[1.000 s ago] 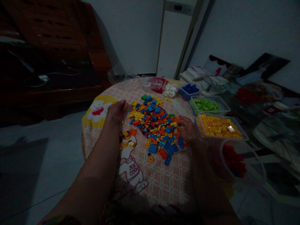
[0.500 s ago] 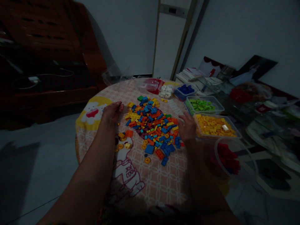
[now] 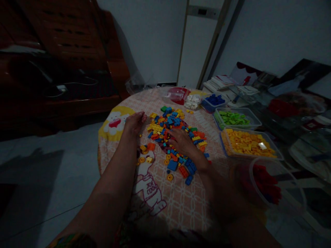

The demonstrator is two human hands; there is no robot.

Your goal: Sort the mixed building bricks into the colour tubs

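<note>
A heap of small toy bricks (image 3: 170,124), blue, orange, yellow and a few green, lies in the middle of a round table with a patterned cloth (image 3: 178,203). My left hand (image 3: 134,123) rests at the heap's left edge with its fingers loosely curled, and I see nothing in it. My right hand (image 3: 182,141) lies flat on top of the heap, palm down, fingers stretched toward the middle bricks. A few loose yellow and orange pieces (image 3: 145,151) lie just below my left hand.
Clear tubs line the table's right side: yellow bricks (image 3: 245,143), green bricks (image 3: 234,117), blue bricks (image 3: 216,100), and a round tub of red bricks (image 3: 269,182). White bricks (image 3: 192,101) and a red lid (image 3: 178,93) sit at the back. A dark wooden bench (image 3: 64,69) stands left.
My right hand has moved left from the heap's right edge by the yellow tub onto the middle of the heap. My left hand has stayed at the left edge.
</note>
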